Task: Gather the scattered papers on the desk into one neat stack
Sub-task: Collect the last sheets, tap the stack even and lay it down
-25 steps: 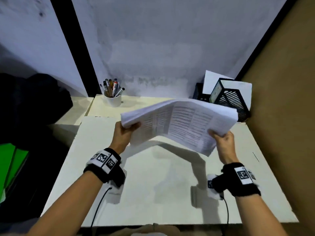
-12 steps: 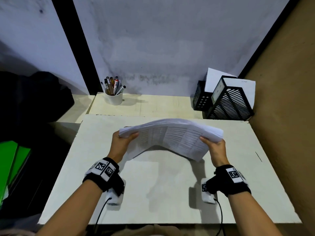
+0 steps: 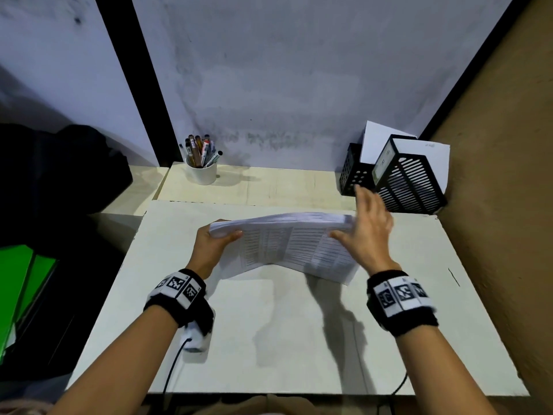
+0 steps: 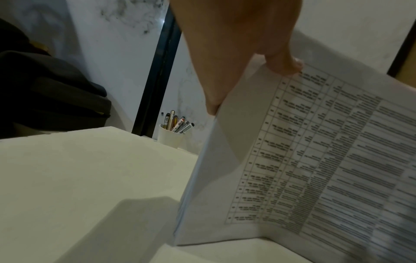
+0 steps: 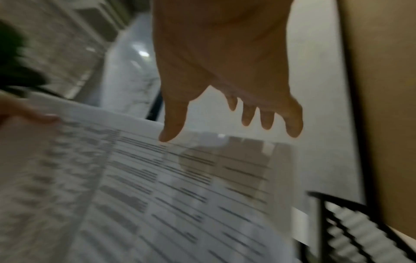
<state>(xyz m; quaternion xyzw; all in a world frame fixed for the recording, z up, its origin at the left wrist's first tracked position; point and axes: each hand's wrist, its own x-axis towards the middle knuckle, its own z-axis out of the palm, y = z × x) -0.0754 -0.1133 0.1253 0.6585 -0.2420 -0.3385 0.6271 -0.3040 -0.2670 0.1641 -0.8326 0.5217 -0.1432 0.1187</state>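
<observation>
Here, left hand [image 3: 211, 250] grip pinching paper stack [image 3: 287, 244], right hand [image 3: 366, 232] apparently open, thumb touching.

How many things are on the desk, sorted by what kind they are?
Paper stacks: 1
White pen cups: 1
Black mesh organizers: 2
Total: 4

The near half of the desk [image 3: 299, 339] lies bare, giving a hand free passage. At the back, a pen cup [image 3: 201, 174] stands left and black mesh organizers [image 3: 407, 184] crowd the right corner, close behind the right hand [image 3: 366, 232]. Papers [image 3: 287, 244] stand on edge across the middle.
</observation>
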